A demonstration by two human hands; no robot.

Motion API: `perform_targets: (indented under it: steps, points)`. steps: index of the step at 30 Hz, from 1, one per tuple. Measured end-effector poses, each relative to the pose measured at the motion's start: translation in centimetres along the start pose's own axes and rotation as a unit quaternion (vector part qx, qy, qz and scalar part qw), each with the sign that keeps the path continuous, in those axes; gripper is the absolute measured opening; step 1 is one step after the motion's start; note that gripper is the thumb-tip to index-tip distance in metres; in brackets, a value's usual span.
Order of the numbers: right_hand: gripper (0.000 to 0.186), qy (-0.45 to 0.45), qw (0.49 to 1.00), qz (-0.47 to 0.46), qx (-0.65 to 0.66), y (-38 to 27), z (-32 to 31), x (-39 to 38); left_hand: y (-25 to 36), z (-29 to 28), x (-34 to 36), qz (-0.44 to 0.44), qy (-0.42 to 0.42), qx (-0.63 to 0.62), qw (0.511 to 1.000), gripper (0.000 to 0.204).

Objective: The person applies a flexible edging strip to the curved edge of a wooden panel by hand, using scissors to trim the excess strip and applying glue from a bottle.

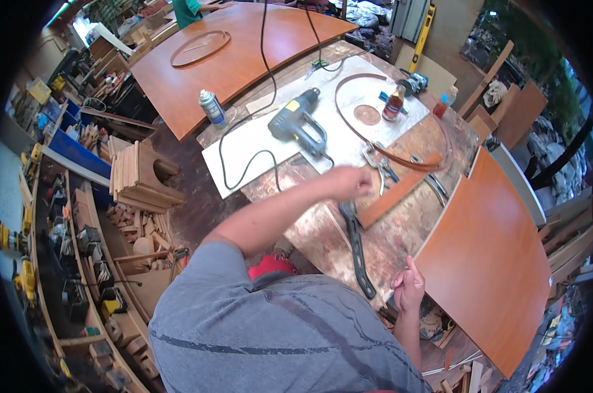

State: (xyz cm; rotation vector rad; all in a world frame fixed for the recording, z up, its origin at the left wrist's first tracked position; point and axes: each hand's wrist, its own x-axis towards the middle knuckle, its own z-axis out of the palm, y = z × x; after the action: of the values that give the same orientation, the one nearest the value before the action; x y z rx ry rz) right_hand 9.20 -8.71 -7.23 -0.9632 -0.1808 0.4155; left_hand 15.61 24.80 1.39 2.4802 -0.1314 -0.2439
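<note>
My left hand is over the middle of the worktable with its fingers curled closed; whatever they may hold is hidden. Just below it lies a long black slotted tool. Beside that hand, a flat reddish-brown wooden strip slants across the tabletop, with metal pliers near its far end. My right hand is at the table's near edge, close to the left edge of an orange-brown wood panel. One finger points up, apart from the others, and nothing shows in its grasp.
A grey heat gun with a black cord rests on white board, near a spray can. A curved strip surrounds a small bottle. Beyond, a large panel extends toward another person's green sleeve.
</note>
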Motion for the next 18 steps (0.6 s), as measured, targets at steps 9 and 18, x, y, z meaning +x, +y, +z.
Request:
perform_targets:
  steps: [9,18]
  points:
    - [0.014,0.061,0.987,-0.037,-0.144,9.1,12.6,8.6,-27.3,-16.9,17.2,-0.185,0.289,-0.057,0.938,0.027]
    - [0.021,0.259,0.951,-0.081,-0.147,7.5,14.1,5.5,-39.8,-19.3,28.4,-0.391,0.292,-0.056,0.871,0.031]
